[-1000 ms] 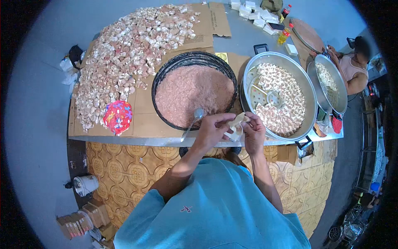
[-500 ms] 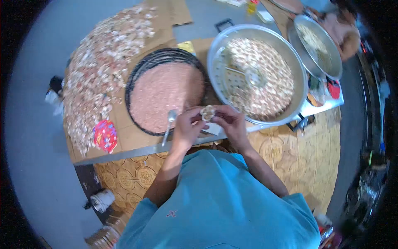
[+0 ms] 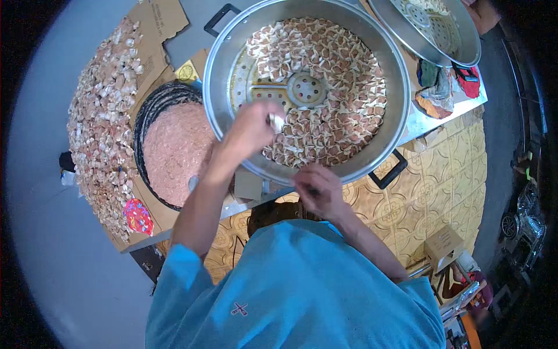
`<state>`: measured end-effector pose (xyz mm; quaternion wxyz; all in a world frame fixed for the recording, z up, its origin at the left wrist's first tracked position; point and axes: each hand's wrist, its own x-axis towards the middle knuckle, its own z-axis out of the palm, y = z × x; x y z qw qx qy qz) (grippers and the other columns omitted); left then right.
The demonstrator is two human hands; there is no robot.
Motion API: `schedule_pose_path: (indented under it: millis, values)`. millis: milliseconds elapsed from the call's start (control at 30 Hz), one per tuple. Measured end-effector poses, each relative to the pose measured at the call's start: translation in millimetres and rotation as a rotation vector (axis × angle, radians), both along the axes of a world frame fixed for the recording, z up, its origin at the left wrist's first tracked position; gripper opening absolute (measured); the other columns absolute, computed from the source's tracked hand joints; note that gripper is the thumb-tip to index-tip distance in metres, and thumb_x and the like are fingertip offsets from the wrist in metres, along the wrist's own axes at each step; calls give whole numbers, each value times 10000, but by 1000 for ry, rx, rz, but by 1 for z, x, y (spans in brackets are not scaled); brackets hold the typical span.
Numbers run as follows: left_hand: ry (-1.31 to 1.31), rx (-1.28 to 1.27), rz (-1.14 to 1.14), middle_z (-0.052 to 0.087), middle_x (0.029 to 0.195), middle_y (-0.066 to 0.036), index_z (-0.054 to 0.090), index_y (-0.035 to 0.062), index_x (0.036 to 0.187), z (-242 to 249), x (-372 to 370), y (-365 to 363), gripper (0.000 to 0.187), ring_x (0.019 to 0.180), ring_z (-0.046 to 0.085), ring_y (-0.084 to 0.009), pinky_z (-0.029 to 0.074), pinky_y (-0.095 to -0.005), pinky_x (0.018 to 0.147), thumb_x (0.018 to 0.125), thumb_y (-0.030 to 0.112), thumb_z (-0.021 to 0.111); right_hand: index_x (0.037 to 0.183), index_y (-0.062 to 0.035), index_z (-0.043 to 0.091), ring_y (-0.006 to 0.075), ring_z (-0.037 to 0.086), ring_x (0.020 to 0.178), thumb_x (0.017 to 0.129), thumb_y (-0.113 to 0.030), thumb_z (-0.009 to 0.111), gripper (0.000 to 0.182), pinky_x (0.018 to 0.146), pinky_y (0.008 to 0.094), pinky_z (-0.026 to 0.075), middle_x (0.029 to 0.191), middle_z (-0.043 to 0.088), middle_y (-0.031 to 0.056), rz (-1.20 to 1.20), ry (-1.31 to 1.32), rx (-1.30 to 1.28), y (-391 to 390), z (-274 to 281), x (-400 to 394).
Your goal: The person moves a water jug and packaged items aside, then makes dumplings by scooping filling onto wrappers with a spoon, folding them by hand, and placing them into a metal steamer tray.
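Observation:
A pleated dumpling (image 3: 276, 123) is pinched in my left hand (image 3: 253, 132), which reaches over the near left part of a large metal steamer pan (image 3: 216, 99). Motion smears the fingertips. Inside the pan, rows of filled dumplings (image 3: 349, 75) cover most of the perforated bottom around a round raised center. A bare strip of holes shows at its left. My right hand (image 3: 319, 189) is by the pan's near rim, fingers curled in, with nothing visible in them. Left of the pan sits a black-rimmed round tray of pink minced filling (image 3: 177, 151), partly behind my left forearm.
A heap of pale dumplings (image 3: 104, 134) spreads over cardboard on the far left, with a colorful red packet (image 3: 138, 216) at its near edge. A second steamer (image 3: 465, 43) stands upper right, beside cloths (image 3: 436, 93) and part of another person's arm (image 3: 483, 16). The pan handle (image 3: 389, 168) juts past the table edge.
My hands have parted. The left one has carried the dumpling from in front of the table over the steamer pan; the right has dropped lower near the rim. The view has shifted right.

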<state>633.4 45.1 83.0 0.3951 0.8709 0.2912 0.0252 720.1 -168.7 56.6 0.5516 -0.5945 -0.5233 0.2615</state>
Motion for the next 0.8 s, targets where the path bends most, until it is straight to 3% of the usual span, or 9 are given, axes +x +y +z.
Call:
schedule_pose_path:
  millis: [67, 167, 300, 400, 467, 533, 600, 700, 800]
  values:
    - [379, -177, 38, 706, 1016, -193, 706, 24, 1061, -15, 38, 24, 402, 950, 686, -244, 527, -334, 852, 710, -126, 581, 873, -23, 630, 254, 612, 666, 766, -14, 765, 173, 554, 356, 506, 800, 605, 105, 21, 14, 49, 2, -3, -4]
    - [359, 22, -138, 707, 982, -219, 691, -34, 1053, -66, 38, 15, 398, 958, 689, -313, 520, -391, 876, 683, -139, 591, 849, -30, 627, 244, 618, 653, 773, -47, 778, 169, 536, 351, 506, 797, 606, 98, 12, -7, 57, 4, -3, -2]
    - [559, 54, -140, 677, 1051, -254, 683, -30, 1067, -67, 43, 1, 343, 1024, 658, -358, 494, -423, 924, 733, -51, 605, 889, -36, 633, 255, 632, 665, 729, 1, 774, 217, 552, 359, 519, 826, 623, 104, -42, -45, 52, 5, -3, -9]
    - [257, 90, 88, 683, 969, -234, 683, -16, 983, -32, 14, 15, 261, 980, 663, -370, 508, -409, 864, 737, -35, 600, 902, -44, 636, 257, 630, 663, 700, 80, 718, 251, 554, 356, 517, 825, 625, 102, -136, -107, 70, 10, -7, -20]
    - [-6, 191, 248, 691, 896, -205, 677, -15, 928, 14, -36, 22, 198, 868, 682, -338, 519, -379, 789, 734, -10, 636, 895, -33, 632, 260, 620, 678, 701, 115, 667, 246, 602, 335, 515, 820, 624, 109, -189, -154, 59, 10, -3, -19]
    - [7, 231, 371, 690, 856, -195, 670, -21, 906, 58, -113, 15, 182, 792, 687, -313, 519, -370, 706, 734, 39, 675, 884, -21, 628, 257, 611, 684, 731, 136, 626, 219, 637, 317, 501, 806, 623, 114, -271, -32, -82, 10, 5, -32]
    - [192, 231, 555, 659, 784, -241, 678, -1, 884, 73, -191, -13, 124, 791, 664, -406, 527, -450, 738, 769, 25, 638, 871, -18, 635, 242, 601, 670, 784, 126, 623, 168, 618, 309, 491, 794, 616, 118, -293, -91, 10, 14, 18, -52]
    - [554, 74, 649, 667, 796, -221, 639, 20, 1057, 19, -299, -63, 301, 775, 659, -397, 528, -464, 740, 776, 94, 717, 846, -19, 638, 280, 610, 664, 807, 20, 712, 92, 588, 344, 485, 784, 610, 131, -26, -149, 49, 15, 27, -97]
    - [455, -15, 676, 654, 1017, -231, 560, -3, 1213, -7, -333, -110, 500, 989, 635, -403, 508, -476, 839, 766, 109, 753, 870, -27, 617, 332, 620, 745, 797, -75, 749, 158, 633, 404, 495, 833, 595, 131, 253, -143, -110, 26, 13, -143]
